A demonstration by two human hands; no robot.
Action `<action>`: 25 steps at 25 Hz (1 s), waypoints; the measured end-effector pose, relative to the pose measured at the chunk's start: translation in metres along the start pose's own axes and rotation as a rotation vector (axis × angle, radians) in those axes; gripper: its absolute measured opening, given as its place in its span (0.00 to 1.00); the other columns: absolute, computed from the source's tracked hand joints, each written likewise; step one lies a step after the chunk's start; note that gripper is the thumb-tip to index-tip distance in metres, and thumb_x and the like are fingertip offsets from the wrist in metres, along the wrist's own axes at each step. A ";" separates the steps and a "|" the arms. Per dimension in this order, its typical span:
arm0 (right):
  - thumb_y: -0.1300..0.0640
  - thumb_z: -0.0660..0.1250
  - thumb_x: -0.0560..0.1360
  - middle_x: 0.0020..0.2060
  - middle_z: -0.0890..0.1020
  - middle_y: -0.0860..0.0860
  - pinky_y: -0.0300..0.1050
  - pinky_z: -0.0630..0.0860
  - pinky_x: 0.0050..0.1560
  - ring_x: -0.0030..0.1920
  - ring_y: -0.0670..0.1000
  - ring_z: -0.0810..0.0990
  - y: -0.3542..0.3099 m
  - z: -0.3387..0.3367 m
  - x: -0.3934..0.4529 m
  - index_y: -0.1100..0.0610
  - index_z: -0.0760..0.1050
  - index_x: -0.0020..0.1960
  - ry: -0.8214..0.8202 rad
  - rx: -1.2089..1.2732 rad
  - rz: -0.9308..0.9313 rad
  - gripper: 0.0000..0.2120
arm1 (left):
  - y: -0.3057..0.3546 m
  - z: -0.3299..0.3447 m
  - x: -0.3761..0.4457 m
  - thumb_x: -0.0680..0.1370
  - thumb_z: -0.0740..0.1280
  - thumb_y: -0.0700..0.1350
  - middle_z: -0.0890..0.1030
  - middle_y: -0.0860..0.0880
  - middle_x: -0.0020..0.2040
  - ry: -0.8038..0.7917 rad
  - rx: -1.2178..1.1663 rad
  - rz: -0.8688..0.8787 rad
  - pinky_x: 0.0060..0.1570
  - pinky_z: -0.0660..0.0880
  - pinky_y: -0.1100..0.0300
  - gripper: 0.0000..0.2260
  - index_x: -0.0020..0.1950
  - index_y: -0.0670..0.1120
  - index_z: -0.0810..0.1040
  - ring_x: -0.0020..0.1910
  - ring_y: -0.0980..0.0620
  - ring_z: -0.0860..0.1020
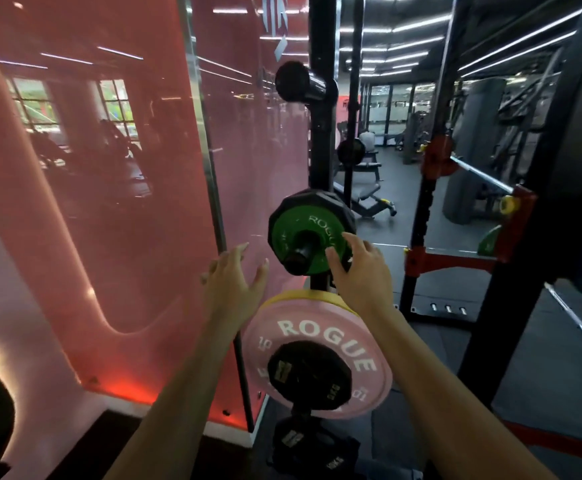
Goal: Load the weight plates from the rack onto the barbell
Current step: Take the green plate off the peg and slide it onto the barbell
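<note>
Right hand (360, 271) grip: fingers curled over lower right edge of green plate (312, 237), thumb on its face. Left hand (234, 278) grip: fingers spread, holding nothing, just left of green plate. Green plate sits on peg of black upright (320, 133), black plate (331, 206) behind it. Pink plate (317, 341) below green plate, small black plate (308, 372) on its face. Barbell (480, 173) well right of green plate.

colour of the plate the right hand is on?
Green plate, white ROGUE lettering, black rim. Head view, the only one.
</note>
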State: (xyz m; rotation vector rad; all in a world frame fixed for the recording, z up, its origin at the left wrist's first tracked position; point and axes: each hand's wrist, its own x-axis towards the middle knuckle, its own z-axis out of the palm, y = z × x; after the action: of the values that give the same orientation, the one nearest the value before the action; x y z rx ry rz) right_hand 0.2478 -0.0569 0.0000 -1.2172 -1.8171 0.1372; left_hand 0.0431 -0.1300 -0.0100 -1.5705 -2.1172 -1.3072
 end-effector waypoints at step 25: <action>0.43 0.65 0.77 0.57 0.77 0.55 0.50 0.72 0.57 0.58 0.55 0.73 -0.005 0.062 0.051 0.59 0.70 0.64 0.191 -0.159 0.222 0.24 | -0.024 0.090 0.102 0.79 0.64 0.55 0.77 0.42 0.56 -0.103 -0.166 0.276 0.56 0.68 0.46 0.16 0.63 0.47 0.74 0.58 0.41 0.73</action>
State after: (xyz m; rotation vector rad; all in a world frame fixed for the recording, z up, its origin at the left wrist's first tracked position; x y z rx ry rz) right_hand 0.1942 0.0037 -0.0018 -1.4910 -1.5481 0.0009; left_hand 0.0097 0.0037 -0.0135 -1.9552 -1.8006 -1.3595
